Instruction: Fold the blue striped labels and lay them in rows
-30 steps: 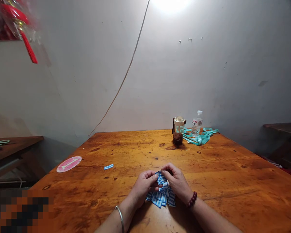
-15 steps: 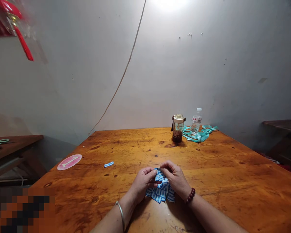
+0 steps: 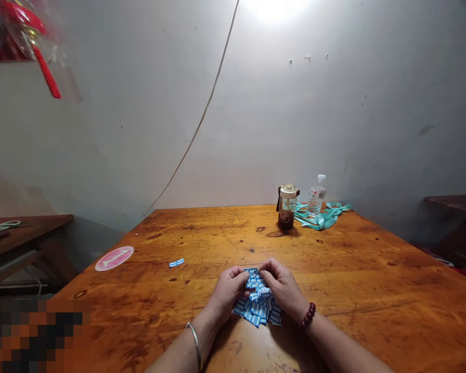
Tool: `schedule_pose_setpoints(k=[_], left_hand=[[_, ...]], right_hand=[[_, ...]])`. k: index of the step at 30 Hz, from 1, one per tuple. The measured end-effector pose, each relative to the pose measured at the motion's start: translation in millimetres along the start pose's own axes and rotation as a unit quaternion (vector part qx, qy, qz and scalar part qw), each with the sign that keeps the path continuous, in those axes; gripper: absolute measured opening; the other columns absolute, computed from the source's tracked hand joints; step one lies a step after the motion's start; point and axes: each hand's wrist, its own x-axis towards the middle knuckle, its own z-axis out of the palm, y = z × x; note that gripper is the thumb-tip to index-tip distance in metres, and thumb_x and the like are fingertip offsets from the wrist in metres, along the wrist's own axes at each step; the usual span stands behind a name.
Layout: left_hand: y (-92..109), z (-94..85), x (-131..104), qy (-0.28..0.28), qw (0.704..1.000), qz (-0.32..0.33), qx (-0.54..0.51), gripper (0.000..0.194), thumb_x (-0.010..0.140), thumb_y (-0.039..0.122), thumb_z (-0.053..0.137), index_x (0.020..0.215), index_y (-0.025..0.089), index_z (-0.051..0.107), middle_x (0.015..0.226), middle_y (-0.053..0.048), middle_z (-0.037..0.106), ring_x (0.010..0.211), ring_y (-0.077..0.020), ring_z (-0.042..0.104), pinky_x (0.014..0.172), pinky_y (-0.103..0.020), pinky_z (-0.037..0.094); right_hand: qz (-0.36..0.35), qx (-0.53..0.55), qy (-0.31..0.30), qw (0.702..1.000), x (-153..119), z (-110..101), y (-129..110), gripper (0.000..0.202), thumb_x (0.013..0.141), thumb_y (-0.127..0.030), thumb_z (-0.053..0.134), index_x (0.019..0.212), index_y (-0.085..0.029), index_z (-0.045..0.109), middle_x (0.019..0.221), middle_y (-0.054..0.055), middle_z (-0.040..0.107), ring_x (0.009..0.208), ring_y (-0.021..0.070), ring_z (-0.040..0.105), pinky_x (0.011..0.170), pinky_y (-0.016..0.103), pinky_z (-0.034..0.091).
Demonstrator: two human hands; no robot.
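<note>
Both my hands meet over a pile of small blue-and-white printed labels (image 3: 256,312) near the table's front. My left hand (image 3: 230,290), with a silver bangle at the wrist, pinches a strip of joined blue-and-white labels (image 3: 255,280) by its left side. At the strip's upper right, my right hand (image 3: 283,285) grips the same piece between thumb and fingers; a dark red bead bracelet circles that wrist. The loose labels lie overlapping below and between the hands, partly covered by them. A separate small blue-and-white label piece (image 3: 176,263) rests farther left.
On the wooden table (image 3: 202,228), a lidded drink bottle (image 3: 287,207) with dark contents stands at the back right. Beside it are a clear water bottle (image 3: 317,197) and turquoise ribbon (image 3: 326,220). A round pink sticker (image 3: 114,258) marks the left edge. Scissors (image 3: 3,226) lie on another table.
The view has shifted slightly. More of the label strip shows between my fingers, spread a little wider to the left; both hands keep hold of it.
</note>
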Motion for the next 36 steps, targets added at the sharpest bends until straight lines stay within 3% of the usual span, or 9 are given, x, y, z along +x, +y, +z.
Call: schedule_pose_setpoints(k=[5, 8, 11, 18, 27, 31, 36], left_hand=[[1, 1.5, -1, -0.004, 1.000, 0.010, 0.028, 0.023, 0.064, 0.035, 0.060, 0.070, 0.013, 0.055, 0.061, 0.001, 0.055, 0.054, -0.0093, 0.054, 0.048, -0.018, 0.038], [0, 2.3, -2, -0.008, 0.999, 0.014, 0.037, 0.023, 0.065, 0.035, 0.059, 0.069, 0.013, 0.055, 0.060, 0.001, 0.054, 0.054, -0.0091, 0.054, 0.047, -0.017, 0.037], [0, 2.7, -1, -0.016, 0.999, 0.016, 0.032, 0.025, 0.065, 0.037, 0.060, 0.070, 0.013, 0.055, 0.061, 0.001, 0.055, 0.054, -0.0094, 0.054, 0.048, -0.017, 0.038], [4, 8.8, -8, -0.061, 0.997, 0.000, 0.040, 0.030, 0.071, 0.041, 0.053, 0.074, 0.012, 0.057, 0.068, -0.001, 0.058, 0.060, -0.0103, 0.057, 0.051, -0.017, 0.040], [5, 7.4, -7, -0.084, 0.996, -0.007, 0.030, 0.029, 0.072, 0.040, 0.054, 0.074, 0.011, 0.058, 0.064, -0.001, 0.057, 0.058, -0.0088, 0.055, 0.050, -0.016, 0.038], [5, 11.0, -9, -0.085, 0.996, -0.011, 0.024, 0.029, 0.071, 0.040, 0.054, 0.078, 0.013, 0.058, 0.069, -0.002, 0.058, 0.061, -0.0094, 0.055, 0.053, -0.017, 0.040], [5, 18.5, -12, -0.052, 0.995, 0.042, 0.070, 0.028, 0.069, 0.041, 0.055, 0.076, 0.013, 0.057, 0.069, -0.002, 0.058, 0.060, -0.0099, 0.054, 0.051, -0.018, 0.040]], right_hand=[[0.001, -0.005, 0.001, 1.000, -1, 3, 2, 0.014, 0.077, -0.029, 0.045, 0.073, -0.017, 0.051, 0.064, -0.002, 0.049, 0.059, 0.0110, 0.044, 0.054, 0.021, 0.036], [0.033, 0.023, -0.007, 0.999, 1, 3, 8, 0.015, 0.077, -0.031, 0.045, 0.079, -0.017, 0.051, 0.064, -0.001, 0.049, 0.057, 0.0104, 0.044, 0.050, 0.020, 0.035], [0.056, 0.038, -0.022, 0.997, 2, 3, 13, 0.017, 0.077, -0.032, 0.044, 0.074, -0.016, 0.051, 0.060, -0.003, 0.046, 0.051, 0.0088, 0.040, 0.045, 0.019, 0.033], [0.015, -0.019, 0.008, 1.000, 0, 4, 10, 0.018, 0.079, -0.029, 0.043, 0.070, -0.015, 0.051, 0.062, -0.002, 0.049, 0.058, 0.0102, 0.045, 0.053, 0.021, 0.035], [0.047, 0.036, -0.025, 0.998, 2, 5, 13, 0.017, 0.078, -0.030, 0.044, 0.070, -0.016, 0.050, 0.063, -0.002, 0.048, 0.058, 0.0097, 0.045, 0.052, 0.020, 0.036], [0.030, -0.006, 0.008, 0.999, 0, 4, 6, 0.016, 0.075, -0.029, 0.047, 0.065, -0.016, 0.049, 0.059, -0.003, 0.046, 0.056, 0.0095, 0.043, 0.052, 0.019, 0.035], [0.002, -0.042, 0.037, 0.998, -2, 6, -1, 0.017, 0.076, -0.028, 0.046, 0.063, -0.017, 0.046, 0.058, -0.004, 0.044, 0.054, 0.0089, 0.041, 0.050, 0.019, 0.034]])
